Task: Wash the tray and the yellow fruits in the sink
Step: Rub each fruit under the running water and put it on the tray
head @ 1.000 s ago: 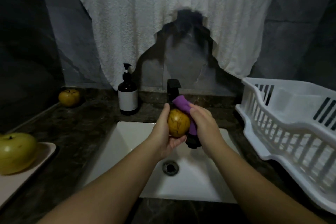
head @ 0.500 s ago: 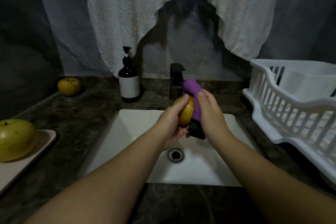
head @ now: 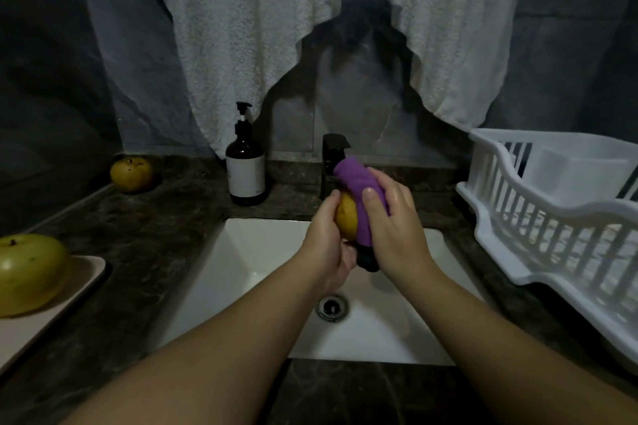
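Note:
Over the white sink [head: 248, 262], my left hand [head: 328, 241] grips a yellow-brown fruit [head: 347, 219]. My right hand [head: 393, 231] holds a purple cloth [head: 359, 197] wrapped against the fruit's right side; a dark end of the cloth hangs below my fingers. A large yellow-green fruit [head: 29, 278] sits on the beige tray [head: 51, 317] at the left edge. Another yellow fruit [head: 131, 174] lies on the counter in the back left corner.
A brown pump bottle [head: 245, 169] stands behind the sink's left corner, next to the black tap [head: 331, 155]. A white dish rack [head: 559, 217] fills the counter on the right. The drain [head: 332, 307] lies below my hands. A white towel [head: 310, 28] hangs on the wall.
The cloth has slid further round the fruit, covering more of it, and my left hand has turned the fruit. My view has tilted slightly.

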